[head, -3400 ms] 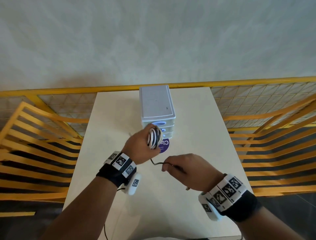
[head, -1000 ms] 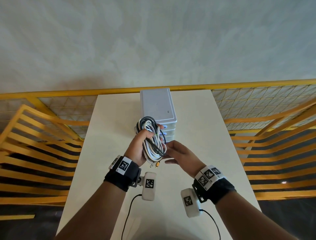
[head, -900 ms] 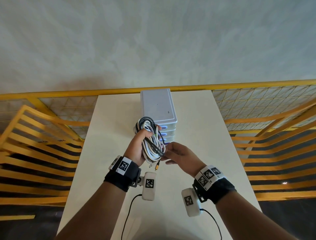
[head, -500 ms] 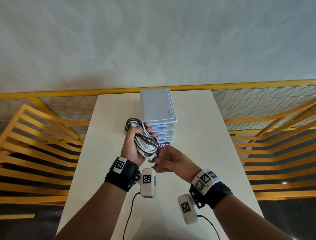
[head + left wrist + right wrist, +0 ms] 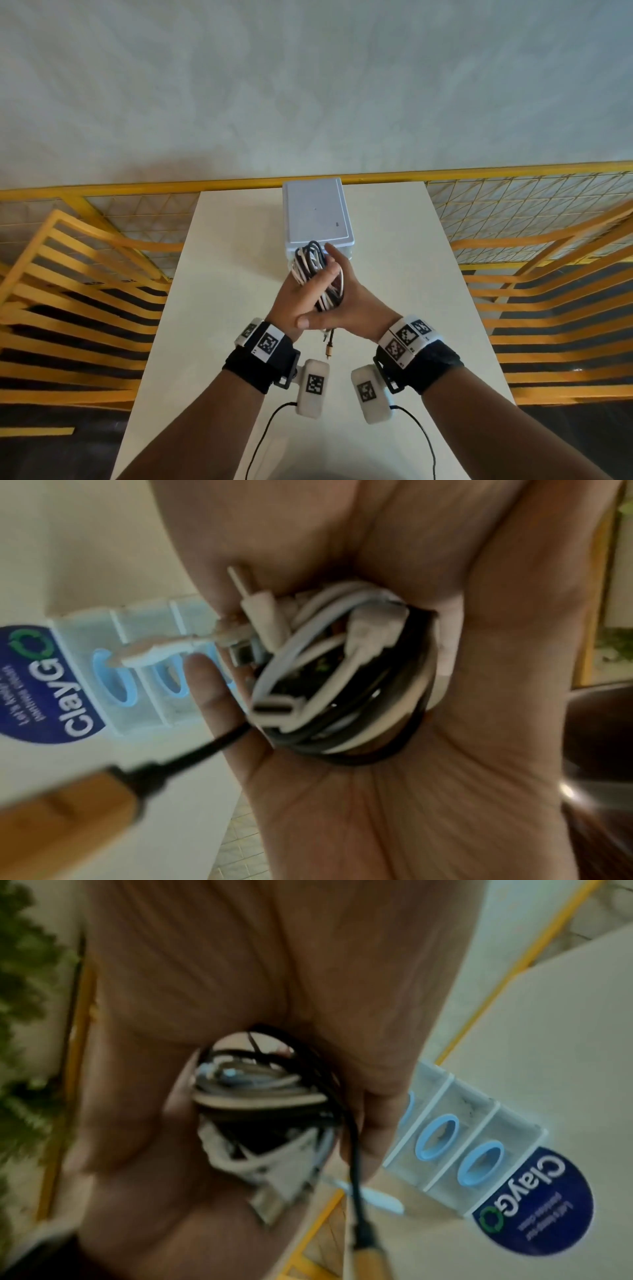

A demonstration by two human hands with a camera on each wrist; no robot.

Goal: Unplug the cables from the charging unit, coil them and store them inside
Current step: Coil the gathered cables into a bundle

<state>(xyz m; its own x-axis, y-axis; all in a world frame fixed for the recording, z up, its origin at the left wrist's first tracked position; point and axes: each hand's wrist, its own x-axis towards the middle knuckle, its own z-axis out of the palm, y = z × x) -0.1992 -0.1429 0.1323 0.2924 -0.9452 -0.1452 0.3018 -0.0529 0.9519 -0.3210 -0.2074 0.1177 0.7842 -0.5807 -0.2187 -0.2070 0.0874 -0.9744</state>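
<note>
Coiled bundle of cables [image 5: 317,274], white and black strands together, pressed between two palms above the white table [image 5: 219,308], just in front of the charging unit [image 5: 317,212]. Left hand [image 5: 294,301] on the left of the bundle, fingers reaching up along it and partly hidden behind the coil; how tightly curled, not determinable from the head view. Right hand [image 5: 346,294] on the right of the bundle, fingers fairly straight and pointing toward the unit, thumb laid across the near side onto the left hand. From the left wrist view: the coil [image 5: 346,696] sandwiched between both palms, several loose plug ends sticking out toward the unit, among them a flat white connector [image 5: 274,706]. Orange-tipped plug [image 5: 329,350] on a black lead, hanging free below the hands, above the table and not touching it; the same plug [image 5: 65,807] large and blurred in the foreground of the left wrist view. From the right wrist view: the coil [image 5: 267,1096] held in the hollow between the palms, black lead dropping out of it toward the orange plug [image 5: 369,1264].

Charging unit standing upright at the far middle of the table, grey-white top, front face [image 5: 455,1131] divided into stacked clear compartments with blue oval openings [image 5: 436,1137]. Round dark-blue sticker [image 5: 534,1204] reading "clayGo" flat on the table directly in front of the unit. Yellow railing [image 5: 102,192] beyond and on both sides of the table.
</note>
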